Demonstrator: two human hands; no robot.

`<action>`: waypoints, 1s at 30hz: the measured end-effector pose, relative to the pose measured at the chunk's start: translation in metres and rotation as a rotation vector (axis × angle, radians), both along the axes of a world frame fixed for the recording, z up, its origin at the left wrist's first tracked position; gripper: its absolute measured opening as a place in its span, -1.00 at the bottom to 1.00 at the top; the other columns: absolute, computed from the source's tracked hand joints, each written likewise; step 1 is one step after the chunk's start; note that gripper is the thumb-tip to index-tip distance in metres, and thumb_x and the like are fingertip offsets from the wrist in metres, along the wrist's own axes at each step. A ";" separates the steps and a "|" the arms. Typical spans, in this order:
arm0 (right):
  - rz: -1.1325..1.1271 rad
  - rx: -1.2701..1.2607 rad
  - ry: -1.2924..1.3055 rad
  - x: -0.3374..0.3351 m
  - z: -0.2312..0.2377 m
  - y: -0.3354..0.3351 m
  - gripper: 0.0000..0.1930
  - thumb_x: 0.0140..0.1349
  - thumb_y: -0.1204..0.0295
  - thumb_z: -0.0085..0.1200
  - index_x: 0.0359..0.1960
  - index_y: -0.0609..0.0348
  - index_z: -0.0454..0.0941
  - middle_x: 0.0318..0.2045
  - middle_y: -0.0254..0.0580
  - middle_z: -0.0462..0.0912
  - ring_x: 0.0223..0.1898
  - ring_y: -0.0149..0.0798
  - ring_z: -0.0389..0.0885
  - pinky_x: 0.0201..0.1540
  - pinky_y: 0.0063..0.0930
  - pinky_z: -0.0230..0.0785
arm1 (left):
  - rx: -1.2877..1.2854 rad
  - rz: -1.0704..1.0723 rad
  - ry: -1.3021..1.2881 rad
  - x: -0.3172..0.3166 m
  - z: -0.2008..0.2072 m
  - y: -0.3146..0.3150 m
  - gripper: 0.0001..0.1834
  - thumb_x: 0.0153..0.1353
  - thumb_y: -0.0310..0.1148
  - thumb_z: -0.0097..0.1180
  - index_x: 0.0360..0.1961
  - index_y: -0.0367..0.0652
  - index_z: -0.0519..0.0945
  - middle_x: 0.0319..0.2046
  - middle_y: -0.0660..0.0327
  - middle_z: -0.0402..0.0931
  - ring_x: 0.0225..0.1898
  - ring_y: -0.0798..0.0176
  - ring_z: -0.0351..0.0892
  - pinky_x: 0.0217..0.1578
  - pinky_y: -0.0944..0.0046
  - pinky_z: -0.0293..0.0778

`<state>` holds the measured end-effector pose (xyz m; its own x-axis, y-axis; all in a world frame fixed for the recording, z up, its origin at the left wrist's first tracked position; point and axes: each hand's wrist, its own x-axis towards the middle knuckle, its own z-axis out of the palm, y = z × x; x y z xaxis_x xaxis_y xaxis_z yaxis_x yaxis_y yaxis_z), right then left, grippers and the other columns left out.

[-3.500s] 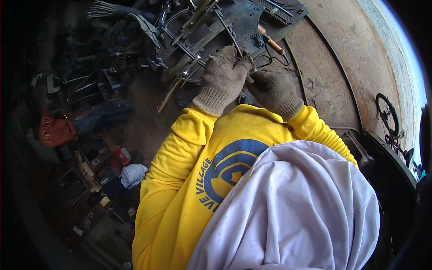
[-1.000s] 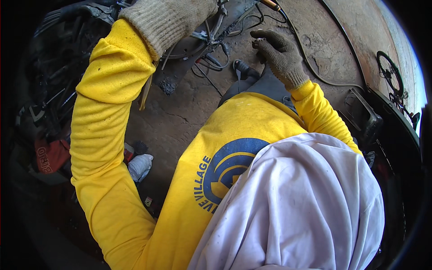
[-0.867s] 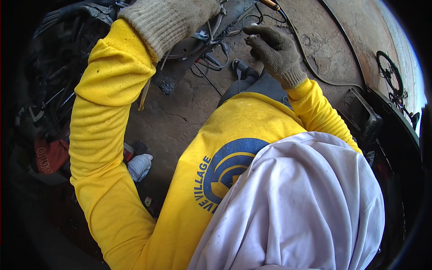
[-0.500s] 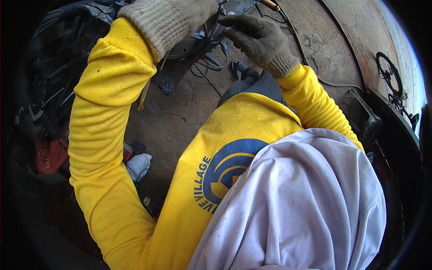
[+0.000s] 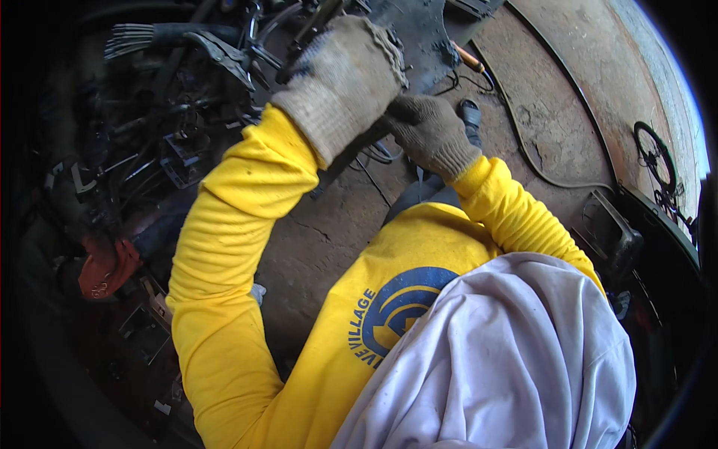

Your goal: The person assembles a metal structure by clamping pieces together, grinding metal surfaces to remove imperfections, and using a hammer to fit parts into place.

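My left hand, in a pale knitted glove, is near the upper middle with its back toward me. Its fingers curl over, and what they close on is hidden beneath the glove. A dark metal rod shows just beyond it. My right hand, in a darker brown knitted glove, is closed beside the left wrist, its fingertips tucked out of sight. Between the two gloves runs a dark bar, partly covered. A dark metal plate lies beyond both hands.
Locking pliers lie among dark metal parts at upper left. An orange-handled tool with a black cable rests at upper right. A hose crosses the stained floor. A bicycle wheel and red cloth are farther out.
The view has shifted, bringing more of the metal parts and the left glove into sight. My right hand has closed from a more open pose and now sits against the left wrist area.
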<state>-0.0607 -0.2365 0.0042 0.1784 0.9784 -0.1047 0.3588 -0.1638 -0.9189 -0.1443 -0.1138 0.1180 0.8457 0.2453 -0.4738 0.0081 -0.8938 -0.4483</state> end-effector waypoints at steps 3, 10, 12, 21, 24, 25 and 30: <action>0.058 -0.154 0.019 0.005 0.014 0.001 -0.69 0.29 0.17 0.09 -0.08 0.05 0.68 -0.20 0.02 0.70 -0.16 0.11 0.67 -0.08 -0.14 0.52 | 0.038 0.060 -0.160 -0.008 0.002 -0.010 -0.82 0.10 -0.28 0.19 -0.28 -0.03 0.69 -0.23 0.29 0.61 -0.14 0.29 0.59 -0.09 0.12 0.46; 0.045 -0.103 -0.042 0.000 0.009 0.001 -0.73 0.26 0.26 0.15 -0.10 0.13 0.66 -0.25 0.06 0.69 -0.21 0.14 0.67 -0.14 -0.16 0.51 | -0.091 -0.008 -0.283 -0.024 -0.009 -0.004 -0.81 0.07 -0.34 0.15 -0.25 0.05 0.65 -0.25 0.33 0.55 -0.02 0.22 0.52 0.01 0.08 0.33; 0.071 -0.095 -0.049 0.002 0.001 0.003 -0.70 0.28 0.21 0.11 -0.08 0.08 0.67 -0.23 0.04 0.69 -0.17 0.13 0.66 -0.09 -0.13 0.51 | -0.104 -0.041 -0.340 -0.024 -0.004 -0.001 -0.81 0.07 -0.34 0.14 -0.25 0.03 0.63 -0.26 0.33 0.54 -0.03 0.24 0.52 -0.03 0.17 0.38; 0.070 -0.057 -0.037 0.005 0.005 0.003 -0.75 0.28 0.19 0.09 -0.17 0.02 0.68 -0.30 0.01 0.68 -0.21 0.11 0.64 -0.14 -0.06 0.49 | -0.125 0.022 -0.377 -0.022 -0.002 0.014 -0.71 0.11 -0.35 0.11 -0.10 0.03 0.62 -0.07 0.36 0.57 -0.05 0.25 0.53 -0.08 0.23 0.44; 0.078 -0.035 -0.043 0.002 0.000 0.003 -0.77 0.28 0.21 0.09 -0.18 0.01 0.68 -0.29 0.00 0.68 -0.21 0.11 0.64 -0.14 -0.07 0.50 | -0.080 0.031 -0.232 -0.012 0.009 0.016 -0.65 0.13 -0.37 0.09 -0.03 0.00 0.63 -0.07 0.29 0.63 -0.12 0.19 0.61 -0.09 0.21 0.49; 0.051 -0.025 -0.044 0.001 0.002 0.003 -0.77 0.27 0.22 0.08 -0.18 0.00 0.68 -0.28 -0.01 0.69 -0.20 0.11 0.65 -0.14 -0.07 0.51 | -0.090 0.047 -0.217 -0.010 0.013 0.019 -0.66 0.13 -0.39 0.08 -0.04 -0.03 0.63 -0.07 0.26 0.65 -0.14 0.16 0.64 -0.10 0.21 0.53; 0.068 -0.056 -0.049 0.001 -0.003 0.005 -0.75 0.27 0.19 0.08 -0.16 0.00 0.69 -0.25 -0.02 0.69 -0.19 0.08 0.66 -0.12 -0.09 0.51 | -0.242 -0.065 -0.339 -0.006 0.026 0.040 -0.67 0.19 -0.46 0.11 0.01 -0.06 0.63 -0.05 0.20 0.67 -0.10 0.11 0.68 -0.07 0.19 0.59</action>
<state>-0.0602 -0.2318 0.0007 0.1175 0.9813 -0.1526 0.4153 -0.1882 -0.8900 -0.1507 -0.0743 0.1445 0.9738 0.1023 -0.2033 0.0593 -0.9765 -0.2071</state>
